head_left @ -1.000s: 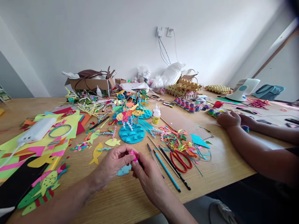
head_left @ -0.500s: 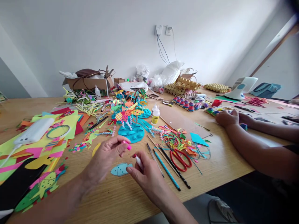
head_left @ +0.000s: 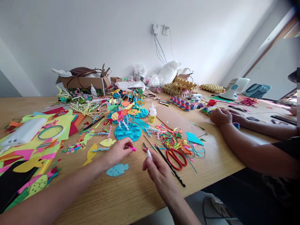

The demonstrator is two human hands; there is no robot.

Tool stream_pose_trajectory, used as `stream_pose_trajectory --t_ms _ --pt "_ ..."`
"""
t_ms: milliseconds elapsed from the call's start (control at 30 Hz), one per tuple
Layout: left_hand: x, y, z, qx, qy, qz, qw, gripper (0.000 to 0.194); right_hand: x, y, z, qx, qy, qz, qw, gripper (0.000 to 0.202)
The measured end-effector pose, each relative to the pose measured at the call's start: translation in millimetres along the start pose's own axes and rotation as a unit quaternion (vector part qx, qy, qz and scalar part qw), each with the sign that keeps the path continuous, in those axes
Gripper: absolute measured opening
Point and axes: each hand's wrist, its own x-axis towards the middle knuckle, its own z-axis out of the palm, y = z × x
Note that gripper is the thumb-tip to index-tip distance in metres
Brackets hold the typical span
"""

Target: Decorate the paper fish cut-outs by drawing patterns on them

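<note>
My left hand (head_left: 120, 151) pinches a small pink marker cap (head_left: 132, 149) between thumb and fingers. A white marker (head_left: 148, 153) with a dark red tip sits in my right hand (head_left: 156, 167), its tip pointing up and away from me. Cap and marker are apart. Below my hands a light blue paper fish (head_left: 117, 170) with dark dots and a drawn gill line lies flat on the table. Left of my left hand is a yellow paper fish (head_left: 90, 154) joined to a curly blue strip. A blue scalloped base (head_left: 127, 132) with coiled stems and paper fish stands just beyond.
Red-handled scissors (head_left: 176, 158), pencils and brushes lie right of my right hand, beside a heap of paper scraps (head_left: 172, 137). Glue bottles (head_left: 152, 115) stand behind. Coloured paper sheets (head_left: 56, 137) cover the left side. At the right, another person's hands (head_left: 221, 118) rest near painted egg-carton pieces.
My left hand has lowered slightly and moved right with the cap. My right hand has shifted right and turned the marker more upright. The view has shifted a little to the right.
</note>
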Motion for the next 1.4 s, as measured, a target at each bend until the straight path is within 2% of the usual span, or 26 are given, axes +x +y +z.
stream_pose_trajectory --t_ms 100,200,433,633,733,833,933,1000,1100,1200,1300,1400 --pt "8.4 -7.6 9.6 0.064 -0.018 0.029 0.997 0.009 -2.2 -0.3 -8.1 0.004 0.011 0.020 1.000 0.045" --pt "12.6 -8.6 13.1 0.108 -0.028 0.060 0.992 0.011 -4.8 -0.4 -7.7 0.046 -0.004 0.059 0.997 0.046" --pt "1.5 8.4 1.5 0.109 -0.042 0.079 0.990 0.006 -4.5 4.7 1.9 0.128 -0.050 0.074 0.988 0.041" --pt "-23.3 25.0 -2.7 0.016 -0.059 0.024 0.998 0.020 -0.5 6.1 7.0 0.152 -0.070 0.071 0.983 0.038" --pt "-34.3 31.2 -0.4 -0.088 -0.062 -0.040 0.993 0.024 -1.0 3.7 11.1 0.157 -0.085 0.070 0.981 0.038" --pt "-41.4 35.1 -2.1 -0.199 -0.050 -0.108 0.973 0.029 -2.5 -0.3 15.0 0.173 -0.094 0.070 0.978 0.036" --pt "-45.8 36.1 -8.8 -0.229 -0.044 -0.120 0.965 0.033 -2.6 -6.1 19.0 0.220 -0.063 0.048 0.972 0.029" --pt "-48.8 36.3 -12.7 -0.246 -0.061 -0.126 0.959 0.030 -1.3 -11.0 22.7 0.239 -0.046 0.024 0.970 0.031" --pt "-54.1 37.9 -13.6 -0.320 -0.100 -0.131 0.933 0.023 1.3 -18.9 29.6 0.239 -0.081 0.020 0.967 0.030" --pt "-59.1 41.5 -10.6 -0.412 -0.114 -0.124 0.896 0.021 2.9 -24.8 35.2 0.262 -0.136 0.029 0.955 0.029" --pt "-63.1 48.4 -8.4 -0.479 -0.090 -0.125 0.864 0.021 2.8 -27.4 39.2 0.314 -0.166 0.021 0.935 0.027" --pt "-66.4 55.1 -7.0 -0.492 -0.019 -0.135 0.860 0.023 1.7 -27.4 44.2 0.313 -0.177 -0.011 0.933 0.029"
